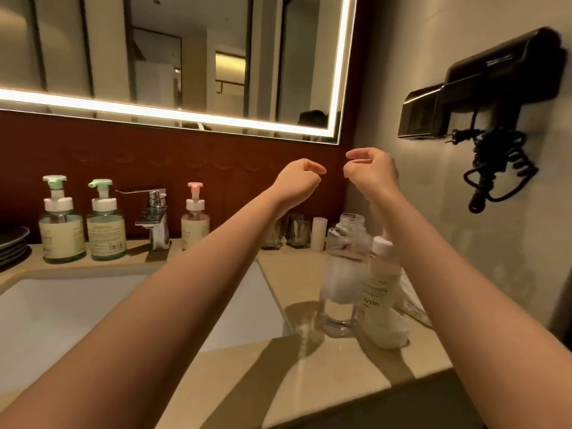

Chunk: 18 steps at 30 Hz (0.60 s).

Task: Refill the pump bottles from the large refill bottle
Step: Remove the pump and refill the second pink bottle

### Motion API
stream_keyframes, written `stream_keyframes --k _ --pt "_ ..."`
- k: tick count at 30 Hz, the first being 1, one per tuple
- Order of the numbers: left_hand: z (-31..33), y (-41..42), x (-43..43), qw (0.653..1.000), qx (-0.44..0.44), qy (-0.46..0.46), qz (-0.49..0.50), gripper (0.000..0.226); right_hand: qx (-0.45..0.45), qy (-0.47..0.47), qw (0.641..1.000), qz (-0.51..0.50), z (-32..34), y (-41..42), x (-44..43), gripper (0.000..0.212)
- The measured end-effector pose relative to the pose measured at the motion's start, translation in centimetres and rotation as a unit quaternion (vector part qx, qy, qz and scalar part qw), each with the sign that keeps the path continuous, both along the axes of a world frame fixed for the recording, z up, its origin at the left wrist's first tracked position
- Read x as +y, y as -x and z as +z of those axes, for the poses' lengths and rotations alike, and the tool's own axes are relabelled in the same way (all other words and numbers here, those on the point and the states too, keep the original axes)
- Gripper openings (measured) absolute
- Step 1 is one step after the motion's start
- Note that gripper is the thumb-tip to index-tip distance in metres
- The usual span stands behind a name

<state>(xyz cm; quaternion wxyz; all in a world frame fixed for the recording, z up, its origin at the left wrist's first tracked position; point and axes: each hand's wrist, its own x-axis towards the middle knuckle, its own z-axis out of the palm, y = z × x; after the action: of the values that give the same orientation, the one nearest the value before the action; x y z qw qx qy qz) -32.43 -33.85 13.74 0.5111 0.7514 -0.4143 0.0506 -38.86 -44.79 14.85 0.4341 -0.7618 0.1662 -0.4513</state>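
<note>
Bathroom, warm light. A beige counter runs across the lower frame, with a white sink set into it at lower left and a chrome faucet behind. A lit mirror fills the upper left; a black hair dryer hangs on the wall at upper right.

Both forearms reach up to mid-frame. The left hand and the right hand hang in the air near each other, not touching. Each has loosely curled fingers and grips nothing.

An open clear bottle, with no pump and partly filled, stands upright on the counter at centre right. A white-capped bottle stands just beside it, partly hidden by the right forearm. Two green-pump bottles stand at far left of the faucet, and a pink-pump bottle to its right.
</note>
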Motion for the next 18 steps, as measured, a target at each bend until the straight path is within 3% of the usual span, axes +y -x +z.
stream_keyframes --k 5,11,18 --pt "-0.2 2.0 -3.8 0.998 -0.024 -0.043 -0.035 0.034 0.061 0.01 0.994 -0.088 -1.5 2.6 -4.3 0.029" --pt "-1.7 2.0 -5.3 0.996 -0.02 -0.077 -0.039 0.034 0.232 0.039 0.967 -0.093 -5.5 2.3 -7.7 0.046" --pt "-2.1 1.1 -4.9 0.996 -0.006 -0.083 -0.028 0.034 0.167 0.059 0.972 -0.155 -6.3 1.0 -8.6 0.032"
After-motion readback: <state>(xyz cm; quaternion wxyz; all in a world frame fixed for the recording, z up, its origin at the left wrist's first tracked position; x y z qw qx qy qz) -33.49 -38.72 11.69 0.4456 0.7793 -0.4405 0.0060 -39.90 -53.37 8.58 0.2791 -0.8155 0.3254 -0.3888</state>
